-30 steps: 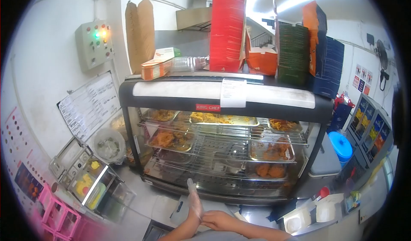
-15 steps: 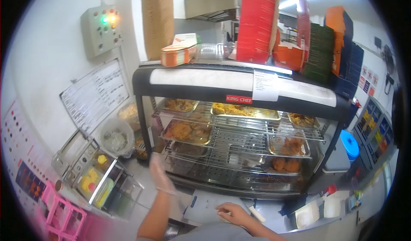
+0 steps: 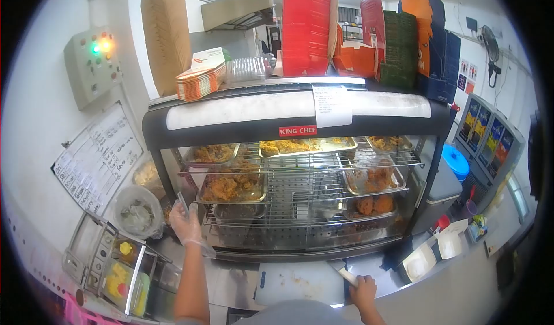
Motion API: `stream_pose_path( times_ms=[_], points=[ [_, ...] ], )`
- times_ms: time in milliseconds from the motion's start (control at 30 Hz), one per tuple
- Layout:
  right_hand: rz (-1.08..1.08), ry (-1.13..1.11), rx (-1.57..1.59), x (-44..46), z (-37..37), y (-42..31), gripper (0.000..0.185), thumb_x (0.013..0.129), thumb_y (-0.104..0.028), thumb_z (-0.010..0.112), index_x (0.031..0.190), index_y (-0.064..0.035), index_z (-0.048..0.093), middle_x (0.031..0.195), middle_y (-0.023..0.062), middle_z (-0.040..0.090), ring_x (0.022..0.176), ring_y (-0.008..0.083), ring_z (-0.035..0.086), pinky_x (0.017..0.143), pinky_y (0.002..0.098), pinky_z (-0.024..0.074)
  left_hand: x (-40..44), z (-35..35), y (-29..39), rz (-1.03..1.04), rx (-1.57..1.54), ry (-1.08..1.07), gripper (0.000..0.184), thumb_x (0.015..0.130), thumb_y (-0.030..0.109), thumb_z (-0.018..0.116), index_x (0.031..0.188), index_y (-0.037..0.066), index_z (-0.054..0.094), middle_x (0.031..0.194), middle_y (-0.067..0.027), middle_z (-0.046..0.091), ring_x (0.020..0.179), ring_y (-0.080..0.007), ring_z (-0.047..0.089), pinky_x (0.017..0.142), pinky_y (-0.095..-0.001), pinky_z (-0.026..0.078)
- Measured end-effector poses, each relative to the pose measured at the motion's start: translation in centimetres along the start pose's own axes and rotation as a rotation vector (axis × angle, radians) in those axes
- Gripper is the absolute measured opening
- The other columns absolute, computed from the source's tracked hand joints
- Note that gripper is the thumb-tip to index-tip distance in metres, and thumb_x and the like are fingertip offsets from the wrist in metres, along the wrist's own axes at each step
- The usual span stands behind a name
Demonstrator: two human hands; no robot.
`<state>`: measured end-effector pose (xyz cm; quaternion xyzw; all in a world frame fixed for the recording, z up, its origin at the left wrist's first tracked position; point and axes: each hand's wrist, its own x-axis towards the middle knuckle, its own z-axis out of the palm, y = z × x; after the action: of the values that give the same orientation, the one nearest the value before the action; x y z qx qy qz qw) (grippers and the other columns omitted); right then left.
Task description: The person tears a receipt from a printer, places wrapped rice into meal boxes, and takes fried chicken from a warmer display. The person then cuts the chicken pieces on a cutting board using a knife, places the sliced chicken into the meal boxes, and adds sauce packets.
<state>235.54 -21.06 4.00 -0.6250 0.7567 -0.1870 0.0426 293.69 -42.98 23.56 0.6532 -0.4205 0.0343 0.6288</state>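
My left hand (image 3: 187,227), in a clear plastic glove, is raised at the left front corner of the food warmer (image 3: 228,120). Its fingers are curled at a thin, greyish upright strip (image 3: 183,202); what this belongs to is unclear. At the right end of the white cutting board (image 3: 300,284), my bare right hand (image 3: 363,293) is closed round the white handle of a knife (image 3: 347,275). The knife slants up and left, its blade only partly visible. Inside the warmer, a metal tray (image 3: 232,187) of fried pieces is nearest my left hand.
Left of the warmer stand a plastic-lined tub (image 3: 138,212) and a topping holder (image 3: 124,276) with yellow contents. Open white boxes (image 3: 419,261) sit at the right. Folded red cartons (image 3: 306,27) and other box stacks rise on the warmer's top.
My right hand has moved right from the board and taken hold of the knife handle. My left hand has shifted, its fingers now curled at the strip. The view has turned right.
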Motion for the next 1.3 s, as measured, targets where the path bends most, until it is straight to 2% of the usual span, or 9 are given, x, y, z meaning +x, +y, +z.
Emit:
stream_pose_path(
  times_ms=[100, 200, 433, 867, 1000, 1067, 1133, 1200, 1300],
  points=[
    [0.029, -0.001, -0.027, 0.4, 1.6, -1.1, 0.038, 0.080, -0.023, 0.081, 0.112, -0.0089, 0.066, 0.111, 0.0156, 0.062, 0.107, 0.0388, 0.060, 0.086, 0.0529, 0.0490, 0.1, -0.3, -0.2, -0.153, -0.177, -0.185, 0.046, 0.091, 0.019, 0.084, 0.126, -0.002, 0.062, 0.118, -0.0135, 0.065, 0.107, -0.0248, 0.066, 0.097, -0.0369, 0.052],
    [0.003, -0.033, -0.020, 1.5, 2.3, -0.8, 0.032, 0.082, -0.022, 0.079, 0.107, -0.0099, 0.064, 0.106, 0.0140, 0.062, 0.103, 0.0376, 0.060, 0.084, 0.0522, 0.0483, -3.5, 1.3, 2.7, 0.120, -0.165, -0.260, 0.046, 0.091, 0.024, 0.084, 0.125, 0.000, 0.063, 0.117, -0.0137, 0.065, 0.105, -0.0243, 0.066, 0.097, -0.0373, 0.054],
    [-0.045, -0.117, -0.022, 0.6, 1.0, -1.2, 0.037, 0.081, -0.017, 0.084, 0.111, -0.0074, 0.065, 0.105, 0.0163, 0.063, 0.102, 0.0401, 0.062, 0.084, 0.0531, 0.0509, -10.7, 4.4, 14.7, 0.068, -0.299, -0.751, 0.056, 0.096, 0.029, 0.079, 0.138, -0.001, 0.057, 0.133, -0.0207, 0.059, 0.116, -0.0317, 0.066, 0.102, -0.0433, 0.055],
    [0.074, -0.144, -0.020, -0.4, 1.0, -2.9, 0.034, 0.081, -0.016, 0.078, 0.112, -0.0093, 0.064, 0.108, 0.0153, 0.061, 0.104, 0.0393, 0.060, 0.085, 0.0530, 0.0484, -10.9, 9.4, 18.2, 0.530, -0.313, -1.247, 0.054, 0.098, 0.013, 0.070, 0.150, 0.006, 0.057, 0.147, -0.0167, 0.058, 0.126, -0.0267, 0.064, 0.105, -0.0398, 0.053],
    [0.085, -0.168, -0.009, -0.1, 0.5, -3.1, 0.036, 0.083, -0.017, 0.079, 0.114, -0.0077, 0.064, 0.109, 0.0171, 0.061, 0.104, 0.0408, 0.060, 0.086, 0.0543, 0.0495, -2.2, 8.6, 22.0, 0.636, -0.242, -1.135, 0.040, 0.097, 0.009, 0.069, 0.137, 0.009, 0.070, 0.133, -0.0166, 0.071, 0.124, -0.0292, 0.067, 0.107, -0.0418, 0.052],
    [0.084, -0.165, -0.001, -0.2, 0.5, -3.1, 0.037, 0.083, -0.017, 0.079, 0.115, -0.0076, 0.064, 0.110, 0.0172, 0.061, 0.104, 0.0409, 0.060, 0.086, 0.0545, 0.0494, 2.1, 8.8, 24.2, 0.548, -0.185, -0.963, 0.035, 0.101, 0.024, 0.067, 0.133, 0.011, 0.073, 0.135, -0.0170, 0.071, 0.128, -0.0321, 0.066, 0.109, -0.0432, 0.051],
    [0.079, -0.157, 0.006, -0.4, 0.7, -3.0, 0.037, 0.082, -0.018, 0.079, 0.115, -0.0076, 0.064, 0.110, 0.0175, 0.061, 0.104, 0.0411, 0.060, 0.086, 0.0546, 0.0494, 5.6, 10.1, 27.2, 0.387, 0.270, -0.976, 0.042, 0.104, 0.041, 0.061, 0.133, 0.013, 0.073, 0.141, -0.0168, 0.068, 0.131, -0.0357, 0.064, 0.110, -0.0450, 0.050],
    [0.101, -0.165, 0.001, -0.6, 1.1, -2.8, 0.038, 0.082, -0.017, 0.078, 0.116, -0.0073, 0.064, 0.110, 0.0176, 0.061, 0.104, 0.0412, 0.060, 0.086, 0.0547, 0.0493, 7.3, 14.3, 24.3, 0.632, 0.379, -0.855, 0.054, 0.105, 0.052, 0.054, 0.137, 0.012, 0.069, 0.146, -0.0193, 0.064, 0.135, -0.0385, 0.060, 0.111, -0.0462, 0.048],
    [0.105, -0.147, -0.005, -0.6, 1.5, -2.8, 0.038, 0.081, -0.016, 0.077, 0.116, -0.0071, 0.064, 0.109, 0.0178, 0.061, 0.104, 0.0413, 0.060, 0.085, 0.0547, 0.0493, 8.9, 18.7, 25.6, 0.581, 0.466, -0.977, 0.049, 0.106, 0.045, 0.052, 0.131, 0.007, 0.068, 0.120, -0.0186, 0.071, 0.114, -0.0373, 0.067, 0.099, -0.0489, 0.052]
  ],
)
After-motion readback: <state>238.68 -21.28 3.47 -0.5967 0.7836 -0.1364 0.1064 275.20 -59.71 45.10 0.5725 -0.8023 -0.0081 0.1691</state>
